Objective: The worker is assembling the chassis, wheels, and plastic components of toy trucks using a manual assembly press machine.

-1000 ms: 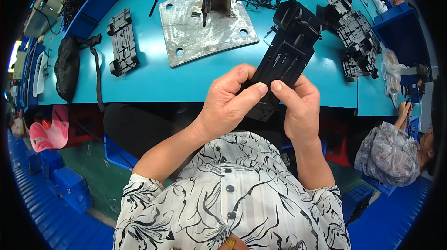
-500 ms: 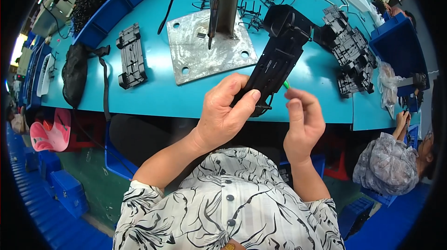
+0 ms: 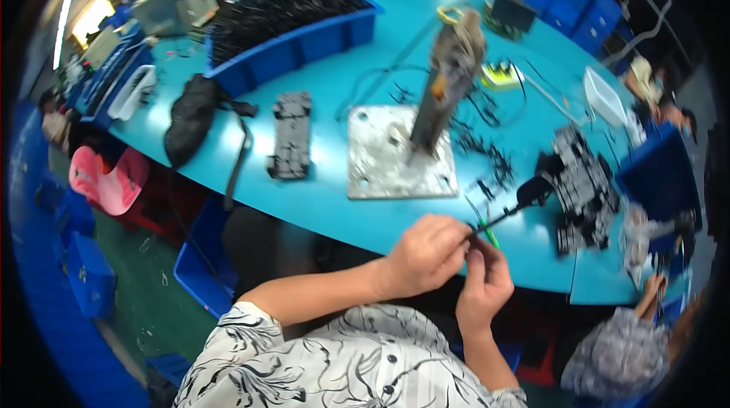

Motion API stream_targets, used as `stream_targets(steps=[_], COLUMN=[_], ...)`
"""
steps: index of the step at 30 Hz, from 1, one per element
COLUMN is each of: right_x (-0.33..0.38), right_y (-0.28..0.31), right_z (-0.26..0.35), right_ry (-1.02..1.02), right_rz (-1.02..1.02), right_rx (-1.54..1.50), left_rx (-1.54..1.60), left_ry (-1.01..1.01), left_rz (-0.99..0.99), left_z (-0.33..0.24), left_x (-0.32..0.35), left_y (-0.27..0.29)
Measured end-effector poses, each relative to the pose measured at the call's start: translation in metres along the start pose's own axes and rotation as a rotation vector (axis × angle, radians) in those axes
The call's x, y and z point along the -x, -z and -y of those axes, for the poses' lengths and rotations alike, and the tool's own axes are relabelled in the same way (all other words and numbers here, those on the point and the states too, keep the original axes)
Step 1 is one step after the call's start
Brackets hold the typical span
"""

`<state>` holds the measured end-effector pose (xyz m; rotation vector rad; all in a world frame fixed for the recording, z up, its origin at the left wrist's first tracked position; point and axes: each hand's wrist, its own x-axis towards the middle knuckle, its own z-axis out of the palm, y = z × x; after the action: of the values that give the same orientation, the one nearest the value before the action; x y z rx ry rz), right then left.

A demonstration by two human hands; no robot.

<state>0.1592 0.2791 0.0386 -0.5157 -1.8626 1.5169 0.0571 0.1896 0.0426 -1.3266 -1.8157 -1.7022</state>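
the black part i hold seems matt plastic, though it is blurred here. my worktop is smooth and glossy, the base plate scuffed, shiny metal, the tub smooth plastic, my shirt printed cloth.

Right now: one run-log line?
left hand: holding black part | right hand: close by, contact unclear | grey part: on table, left of metal plate

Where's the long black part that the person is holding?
In the head view, right of centre, the long black part extends from the left hand up and rightward toward the grey parts, right of the metal base plate.
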Motion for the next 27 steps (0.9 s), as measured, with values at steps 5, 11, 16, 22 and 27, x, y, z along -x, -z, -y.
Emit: stream_targets(steps=[5,11,16,22,27], right_x=[-0.009,-0.027,-0.030,-0.030,-0.024], right_y=[0.001,-0.004,0.003,0.003,-0.010], right_z=[0.004,0.011,0.010,0.011,0.018], right_ry=[-0.156,-0.446,-0.460,-0.446,-0.299], right_rz=[-0.011,0.118,0.139,0.139,0.062], right_rx=[-0.113,-0.402,-0.426,-0.384,-0.132], left_rx=[0.117,0.271,0.284,0.241,0.075], left_ry=[0.269,0.283,0.231,0.254,0.212], left_rz=[0.044,-0.083,-0.054,-0.023,-0.003], left_z=[-0.011,-0.001,-0.001,-0.006,-0.008], left_x=[0.001,0.001,0.001,0.001,0.003], left_y=[0.011,0.014,0.008,0.012,0.018])
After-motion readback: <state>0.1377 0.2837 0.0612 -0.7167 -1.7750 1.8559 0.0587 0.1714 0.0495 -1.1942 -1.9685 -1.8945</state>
